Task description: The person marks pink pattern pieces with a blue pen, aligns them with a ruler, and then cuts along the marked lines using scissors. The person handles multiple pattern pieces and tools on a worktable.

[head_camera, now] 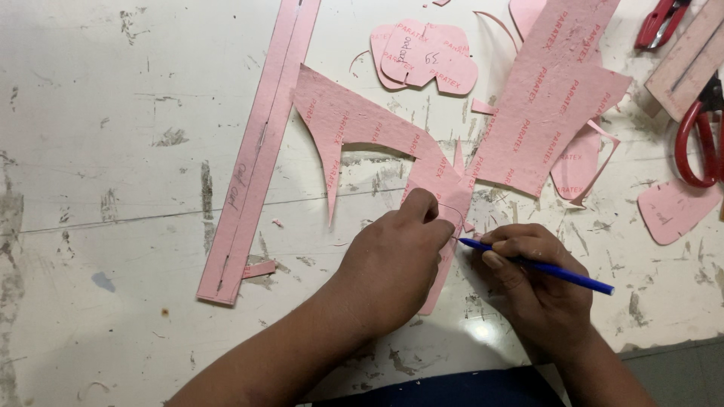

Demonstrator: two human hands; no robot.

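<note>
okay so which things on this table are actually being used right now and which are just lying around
In use: left hand pressing the pink cut sheet; right hand holding the blue pen.

Lying about: long pink strip, stacked pink shapes, large pink offcut, red scissors, red cutters.

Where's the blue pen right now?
In the head view, the blue pen sits lower right of centre, held in the right hand, its tip at the pink board piece pressed down by the left hand.

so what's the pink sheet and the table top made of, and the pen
Pink sheet: looks like matte fibreboard or stiff card, flecked, with cleanly cut edges. Table top: hard, white-painted surface, chipped and scratched; what lies beneath is unclear. Pen: smooth blue, probably plastic.
</note>
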